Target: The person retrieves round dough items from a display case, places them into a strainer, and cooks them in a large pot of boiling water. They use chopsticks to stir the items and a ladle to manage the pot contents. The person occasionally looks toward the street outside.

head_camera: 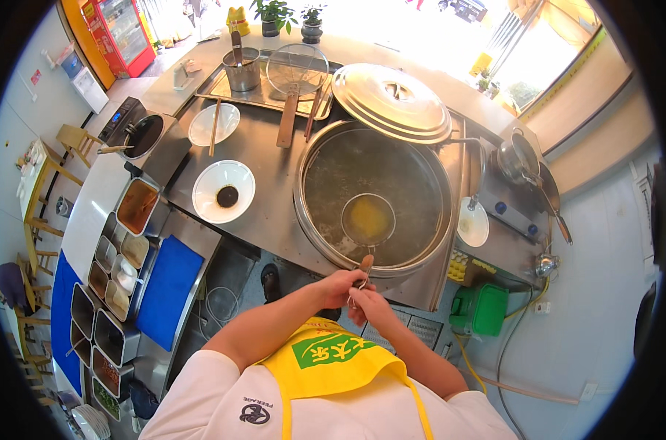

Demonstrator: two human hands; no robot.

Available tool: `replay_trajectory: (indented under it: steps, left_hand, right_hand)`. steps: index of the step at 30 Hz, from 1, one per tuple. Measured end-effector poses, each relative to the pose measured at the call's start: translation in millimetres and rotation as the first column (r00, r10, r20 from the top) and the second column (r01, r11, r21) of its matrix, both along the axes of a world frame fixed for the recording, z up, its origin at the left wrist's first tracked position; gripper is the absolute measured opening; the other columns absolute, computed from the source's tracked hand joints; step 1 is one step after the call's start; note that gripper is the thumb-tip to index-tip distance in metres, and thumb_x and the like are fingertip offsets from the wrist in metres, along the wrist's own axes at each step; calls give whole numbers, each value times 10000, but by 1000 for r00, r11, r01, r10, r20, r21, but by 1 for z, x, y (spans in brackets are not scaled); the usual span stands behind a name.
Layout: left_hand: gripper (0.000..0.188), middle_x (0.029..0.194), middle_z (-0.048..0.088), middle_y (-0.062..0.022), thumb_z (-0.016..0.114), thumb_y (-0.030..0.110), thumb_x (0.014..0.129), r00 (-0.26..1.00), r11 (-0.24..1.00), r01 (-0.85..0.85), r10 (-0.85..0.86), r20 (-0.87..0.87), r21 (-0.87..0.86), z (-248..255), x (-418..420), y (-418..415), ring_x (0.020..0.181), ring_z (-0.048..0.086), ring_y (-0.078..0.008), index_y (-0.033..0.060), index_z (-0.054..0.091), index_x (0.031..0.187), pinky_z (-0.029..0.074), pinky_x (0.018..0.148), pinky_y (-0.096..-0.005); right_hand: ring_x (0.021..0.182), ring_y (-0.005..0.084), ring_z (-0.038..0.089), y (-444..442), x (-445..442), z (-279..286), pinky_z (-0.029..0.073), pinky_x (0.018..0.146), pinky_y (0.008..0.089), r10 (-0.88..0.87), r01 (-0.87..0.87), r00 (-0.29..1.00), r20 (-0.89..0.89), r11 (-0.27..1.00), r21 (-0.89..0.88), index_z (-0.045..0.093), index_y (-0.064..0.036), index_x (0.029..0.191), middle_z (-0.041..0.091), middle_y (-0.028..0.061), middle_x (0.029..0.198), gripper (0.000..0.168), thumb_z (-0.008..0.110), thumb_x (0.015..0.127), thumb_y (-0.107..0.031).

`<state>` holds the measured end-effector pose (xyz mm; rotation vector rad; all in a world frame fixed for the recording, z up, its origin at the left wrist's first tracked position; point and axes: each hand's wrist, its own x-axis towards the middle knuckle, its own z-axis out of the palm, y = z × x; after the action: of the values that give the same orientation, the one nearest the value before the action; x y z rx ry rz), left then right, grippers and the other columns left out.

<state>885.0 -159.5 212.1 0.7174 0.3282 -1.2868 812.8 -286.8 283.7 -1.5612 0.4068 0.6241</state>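
My left hand is closed around the wooden handle of a round wire-mesh strainer. Its basket sits in the liquid of a large steel pot, with something yellow, perhaps noodles, inside. Just below, my right hand has its fingers curled on a slim metal piece with a loop; whether this belongs to the strainer's handle is unclear. Left of the pot stands a white bowl with dark sauce at its bottom. Behind it is another white bowl with wooden chopsticks laid across it.
A steel lid leans over the pot's far rim. On a metal tray rest a steel container and a wide skimmer. Ingredient pans line the left counter. To the right are a tap and a green bin.
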Motion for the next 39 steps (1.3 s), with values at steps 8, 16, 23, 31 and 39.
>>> replay_trajectory:
  steps: [8, 16, 23, 31, 39]
  left_hand:
    - [220, 659, 543, -19, 496, 222, 977, 990, 992, 92, -100, -98, -84, 0, 23, 35, 517, 516, -132, 87, 540, 809, 467, 482, -293]
    - [299, 643, 594, -70, 575, 270, 961, 976, 944, 212, -218, 5, -254, -110, 31, 18, 535, 573, -162, 27, 620, 792, 490, 477, -308]
    - [312, 626, 594, -55, 560, 272, 966, 946, 945, 305, -287, 153, -117, -62, 48, 37, 520, 573, -156, 48, 624, 757, 501, 487, -307]
    - [246, 738, 580, -6, 576, 289, 944, 904, 913, 393, -362, 226, -110, -22, 62, 77, 626, 531, -90, 88, 621, 810, 405, 503, -218]
    - [116, 716, 499, 8, 524, 205, 989, 976, 976, 215, -215, 11, 33, 37, 27, 61, 517, 429, -75, 91, 506, 993, 356, 450, -219]
  right_hand:
    - [694, 259, 636, 36, 196, 103, 516, 650, 363, 565, 73, 528, 633, 713, -698, 660, -50, 934, 624, 105, 793, 113, 681, 856, -130]
    - [1066, 321, 557, 102, 482, -13, 501, 858, 415, 971, -11, 238, -4, -2, -1000, 611, -152, 1220, 570, 142, 1070, 450, 653, 775, -96]
    - [1031, 296, 559, 95, 517, -54, 502, 853, 389, 975, -5, 123, -186, -187, -982, 721, -153, 964, 571, 102, 1007, 214, 694, 752, -141]
    - [720, 305, 574, 51, 386, 63, 472, 635, 426, 803, 256, 154, 575, 530, -809, 642, -60, 873, 557, 120, 754, 61, 672, 821, -72]
    - [650, 115, 558, -92, 102, 189, 463, 599, 245, -55, 365, 358, 932, 927, -86, 653, 0, 1001, 551, 64, 866, 132, 528, 971, -28]
